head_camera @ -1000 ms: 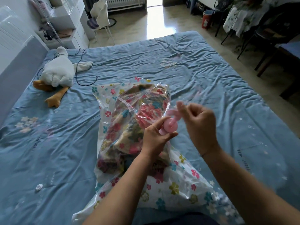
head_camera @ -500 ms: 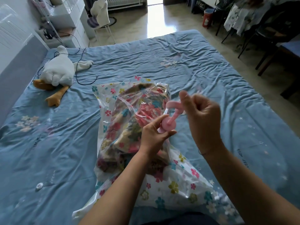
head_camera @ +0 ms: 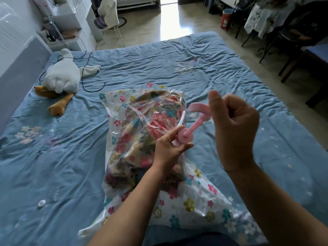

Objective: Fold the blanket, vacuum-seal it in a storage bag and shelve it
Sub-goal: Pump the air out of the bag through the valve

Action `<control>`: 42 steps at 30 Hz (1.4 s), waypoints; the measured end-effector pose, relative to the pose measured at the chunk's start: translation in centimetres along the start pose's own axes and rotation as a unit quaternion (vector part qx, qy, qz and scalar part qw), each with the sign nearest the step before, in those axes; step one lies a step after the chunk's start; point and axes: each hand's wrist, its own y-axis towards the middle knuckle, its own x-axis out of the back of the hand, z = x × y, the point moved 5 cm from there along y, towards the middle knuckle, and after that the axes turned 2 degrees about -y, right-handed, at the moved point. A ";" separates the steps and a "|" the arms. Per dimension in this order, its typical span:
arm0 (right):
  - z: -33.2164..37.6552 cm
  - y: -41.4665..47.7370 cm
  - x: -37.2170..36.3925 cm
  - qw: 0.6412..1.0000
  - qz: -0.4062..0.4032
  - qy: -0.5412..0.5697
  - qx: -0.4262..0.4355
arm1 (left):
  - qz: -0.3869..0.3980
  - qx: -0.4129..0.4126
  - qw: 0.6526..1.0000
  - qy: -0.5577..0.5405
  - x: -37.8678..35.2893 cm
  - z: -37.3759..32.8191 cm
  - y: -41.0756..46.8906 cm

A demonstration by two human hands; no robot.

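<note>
**Pump handle drawn out**

The right hand (head_camera: pixel 234 132) has risen toward the middle right of the frame, fingers curled round the handle (head_camera: pixel 197 108), so the rod now stands well out of the pink hand pump (head_camera: pixel 185 137). The left hand (head_camera: pixel 168 148) pinches the pump's barrel just under its cap, centre frame. Beneath them the folded blanket (head_camera: pixel 142 132) lies inside the storage bag (head_camera: pixel 195 201) on the bed (head_camera: pixel 195 68). I'd say air extraction is under way, though whether the pump sits on the valve is hidden.
</note>
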 end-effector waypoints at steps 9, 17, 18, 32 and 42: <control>-7.8 -2.9 -1.6 0.966 0.141 -0.177 -0.121 | 0.006 0.003 1.000 -0.003 -0.1 0.1 -0.3; -3.9 -1.5 -1.5 0.995 0.066 -0.049 -0.062 | 0.004 0.001 1.000 0.001 -0.2 0.4 0.1; -6.0 -2.3 -1.8 0.984 0.108 -0.094 -0.105 | 0.005 0.003 1.000 0.001 -0.3 0.4 0.0; -6.6 -2.8 -1.6 0.977 0.131 -0.118 -0.123 | 0.009 0.012 1.000 0.008 -0.4 0.5 -0.3; -0.1 -0.2 -0.7 0.999 0.037 0.025 -0.025 | 0.000 0.019 1.000 -0.003 -0.3 0.5 -0.1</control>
